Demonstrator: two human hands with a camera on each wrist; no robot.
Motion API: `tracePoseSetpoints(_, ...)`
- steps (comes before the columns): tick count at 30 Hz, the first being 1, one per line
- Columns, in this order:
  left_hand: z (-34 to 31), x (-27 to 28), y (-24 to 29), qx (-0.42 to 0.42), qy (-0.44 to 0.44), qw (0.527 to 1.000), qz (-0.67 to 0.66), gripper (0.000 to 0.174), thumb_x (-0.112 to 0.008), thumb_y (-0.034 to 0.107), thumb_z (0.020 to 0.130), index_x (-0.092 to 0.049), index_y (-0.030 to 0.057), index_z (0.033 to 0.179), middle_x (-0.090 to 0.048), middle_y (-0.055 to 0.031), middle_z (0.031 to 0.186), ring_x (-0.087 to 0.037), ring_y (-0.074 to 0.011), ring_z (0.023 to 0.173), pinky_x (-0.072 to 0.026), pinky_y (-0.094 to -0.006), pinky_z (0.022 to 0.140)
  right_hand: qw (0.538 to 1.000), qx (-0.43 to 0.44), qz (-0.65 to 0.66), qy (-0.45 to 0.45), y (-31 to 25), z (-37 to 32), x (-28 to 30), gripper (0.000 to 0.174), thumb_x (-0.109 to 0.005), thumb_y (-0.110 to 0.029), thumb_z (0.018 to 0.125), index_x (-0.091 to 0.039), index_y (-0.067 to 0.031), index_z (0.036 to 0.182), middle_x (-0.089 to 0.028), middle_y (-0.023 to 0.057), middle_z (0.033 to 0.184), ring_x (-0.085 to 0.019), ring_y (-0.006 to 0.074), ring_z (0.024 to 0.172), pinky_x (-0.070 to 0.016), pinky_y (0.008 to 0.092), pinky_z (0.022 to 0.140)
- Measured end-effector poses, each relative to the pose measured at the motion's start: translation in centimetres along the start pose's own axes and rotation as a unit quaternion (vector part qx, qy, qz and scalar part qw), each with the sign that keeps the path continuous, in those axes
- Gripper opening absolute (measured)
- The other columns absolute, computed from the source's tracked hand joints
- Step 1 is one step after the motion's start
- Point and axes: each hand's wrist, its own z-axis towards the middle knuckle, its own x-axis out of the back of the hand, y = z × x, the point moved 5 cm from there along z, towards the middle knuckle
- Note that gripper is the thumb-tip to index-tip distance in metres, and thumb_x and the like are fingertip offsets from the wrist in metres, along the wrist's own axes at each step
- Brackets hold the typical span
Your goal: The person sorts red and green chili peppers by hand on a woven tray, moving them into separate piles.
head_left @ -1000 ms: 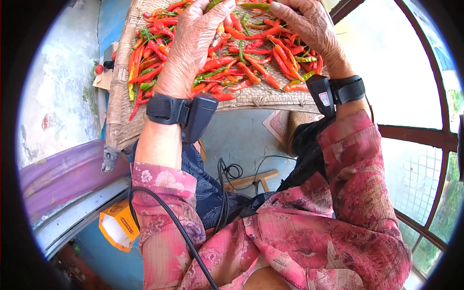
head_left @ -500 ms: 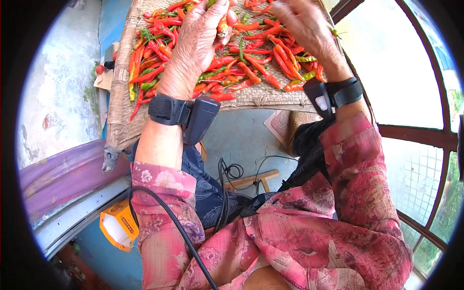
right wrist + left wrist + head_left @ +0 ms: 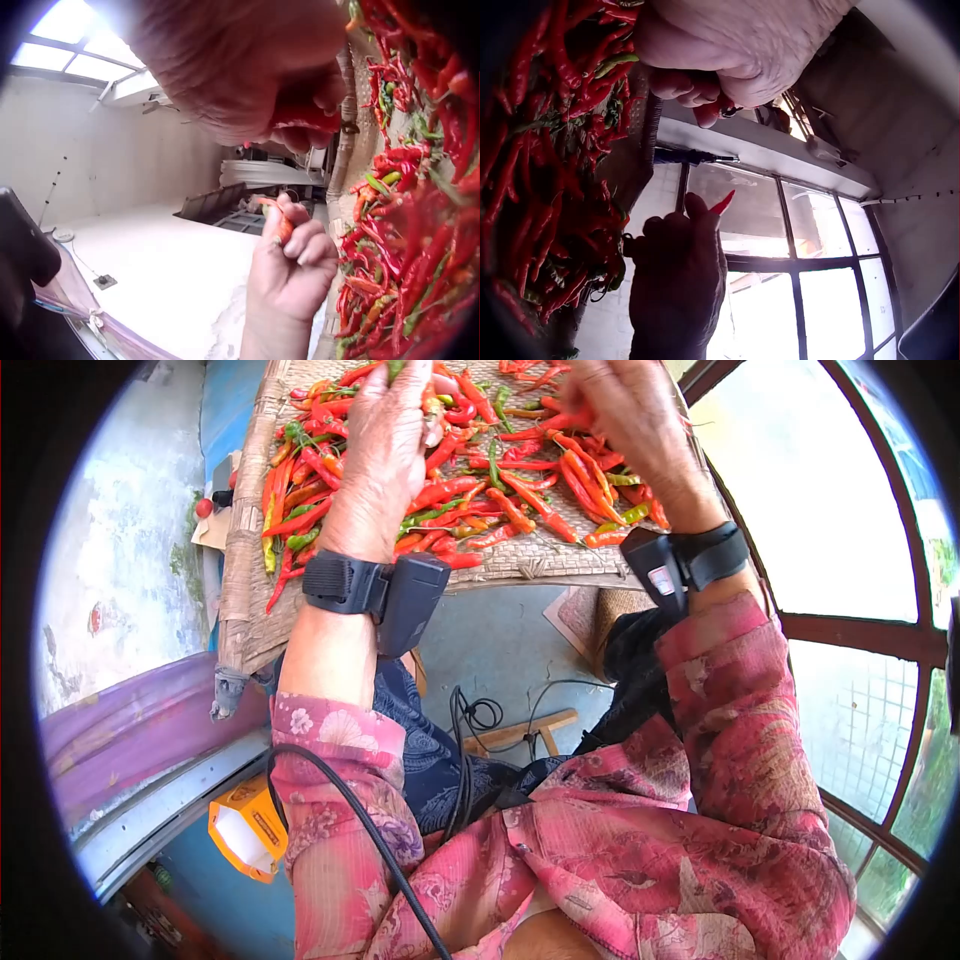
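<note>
My left hand (image 3: 385,470) is over the left half of the woven tray. Its curled fingers hold an orange-red chili pepper (image 3: 283,226), best seen in the right wrist view, and a green chili (image 3: 396,368) shows at its thumb. Over the tray's right side, my right hand (image 3: 650,450) has its fingers curled down. It grips a red chili (image 3: 307,118), whose pointed tip (image 3: 722,202) sticks out past the thumb in the left wrist view. Beneath both hands lie many loose chilies (image 3: 540,500), mostly red with some green and orange.
The woven tray (image 3: 560,568) has a raised rim and stands over the person's lap. A window (image 3: 800,500) is on the right, a wall (image 3: 120,530) on the left. Black cable (image 3: 465,720) hangs near the legs, and an orange box (image 3: 247,830) sits lower left.
Both hands were at green chilies near the tray's top. The right hand then shifted away, and its fingers are now curled round a red chili. The left hand has drawn slightly left.
</note>
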Motion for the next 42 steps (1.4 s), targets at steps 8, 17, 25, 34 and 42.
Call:
tracePoseSetpoints(8, -2.5, -3.7, 1.8, -0.06, -0.078, 0.964, 0.247, 0.013, -0.049, 0.015, 0.092, -0.052, 0.0033, 0.099, -0.058, -0.0027, 0.075, -0.056, -0.0075, 0.06, -0.0464, -0.0201, 0.051, 0.875, 0.069, -0.444, 0.182, 3.2, 0.2, 5.1, 0.026, -0.052, -0.024, 0.087, -0.06, 0.0003, 0.083, -0.06, 0.0206, 0.071, -0.06, 0.0378, 0.066, -0.0456, 0.0446, 0.058)
tracePoseSetpoints(17, -2.2, -4.1, 0.6, -0.078, -0.071, 0.972, 0.21, 0.016, -0.053, 0.014, 0.092, -0.06, 0.0042, 0.103, -0.06, -0.0007, 0.08, -0.056, -0.0055, 0.067, -0.0467, -0.0206, 0.057, 0.959, -0.132, 0.203, -0.145, 0.8, -2.5, -4.5, 0.034, -0.053, -0.033, 0.093, -0.061, 0.0008, 0.095, -0.062, 0.0005, 0.076, -0.055, 0.0071, 0.065, -0.0447, 0.0201, 0.057)
tracePoseSetpoints(25, -1.7, -3.7, 0.6, -0.046, -0.049, 0.971, 0.231, 0.024, -0.054, 0.024, 0.092, -0.06, 0.0029, 0.102, -0.055, 0.0019, 0.07, -0.051, -0.0048, 0.058, -0.0432, -0.0198, 0.05, 0.986, -0.028, 0.05, -0.156, 2.7, -1.3, -3.8, 0.038, -0.054, -0.034, 0.092, -0.061, 0.0, 0.107, -0.063, 0.0018, 0.082, -0.057, 0.0057, 0.071, -0.0465, 0.0186, 0.061)
tracePoseSetpoints(34, -0.9, -2.2, -1.5, 0.092, -0.057, 0.984, 0.141, 0.037, -0.045, 0.047, 0.093, -0.049, 0.0104, 0.091, -0.034, 0.0073, 0.055, -0.032, -0.004, 0.044, -0.0257, -0.019, 0.039, 0.901, 0.032, -0.401, 0.162, 2.5, 0.4, 4.8, 0.017, -0.056, -0.016, 0.082, -0.064, -0.0023, 0.086, -0.06, 0.022, 0.068, -0.06, 0.0374, 0.061, -0.0475, 0.0445, 0.059)
tracePoseSetpoints(42, -1.7, -4.3, -2.2, 0.089, -0.124, 0.988, 0.031, 0.043, -0.036, 0.041, 0.098, -0.045, 0.0058, 0.12, -0.036, 0.0044, 0.061, -0.032, -0.0058, 0.046, -0.0272, -0.0182, 0.04, 0.989, 0.001, -0.05, -0.139, 3.3, -0.7, -0.8, 0.039, -0.055, -0.031, 0.092, -0.059, 0.0018, 0.112, -0.063, 0.0039, 0.085, -0.058, 0.0104, 0.076, -0.0482, 0.0235, 0.067)
